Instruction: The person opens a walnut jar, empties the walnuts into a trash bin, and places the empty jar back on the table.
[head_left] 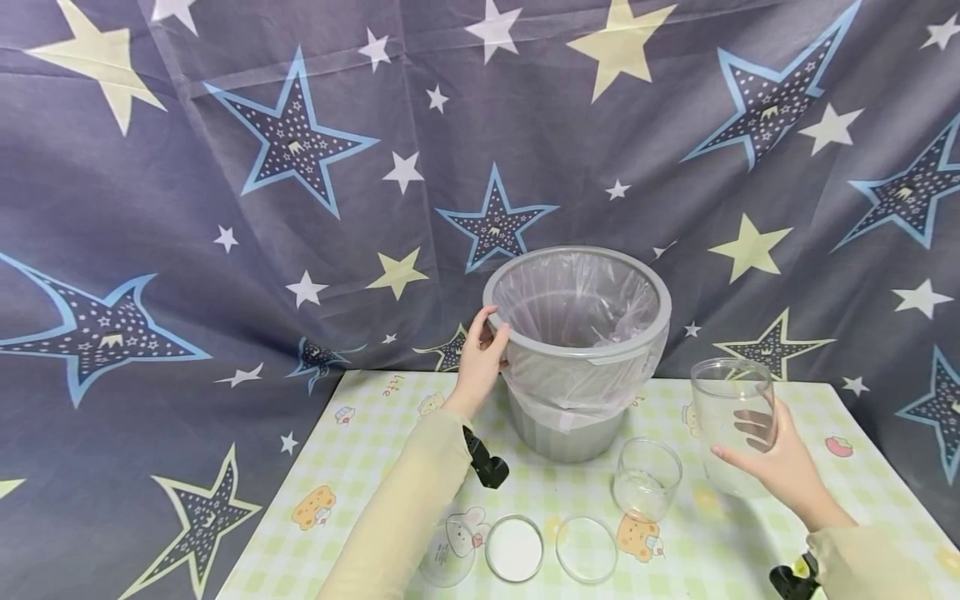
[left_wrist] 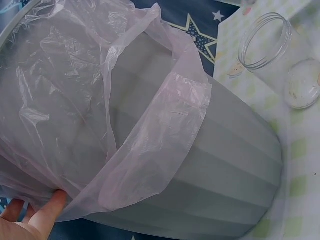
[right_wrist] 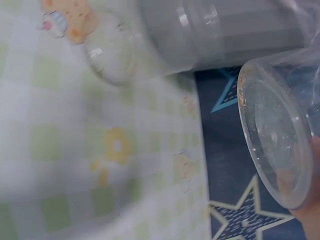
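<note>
A grey trash bin (head_left: 566, 440) stands toward the back of the table, lined with a translucent pinkish bag (head_left: 577, 392) folded over its rim. My left hand (head_left: 480, 362) grips the bin's left side at the rim, thumb against the bag. To the right of the bin, my right hand (head_left: 787, 462) holds a tall clear jar (head_left: 716, 417) upright, fingers wrapped around its far side. Yellowish specks cling along the base edge of that jar (right_wrist: 272, 130) in the right wrist view. A shorter clear jar (head_left: 647, 483) stands between the bin and my right hand, with some residue inside.
Near the front of the table lie a white round lid (head_left: 514, 548), a clear round lid (head_left: 587, 550) and a clear disc (head_left: 450, 560) partly behind my left sleeve. A checked cloth (head_left: 360, 467) covers the table. Behind it hangs a dark star-patterned curtain (head_left: 420, 108).
</note>
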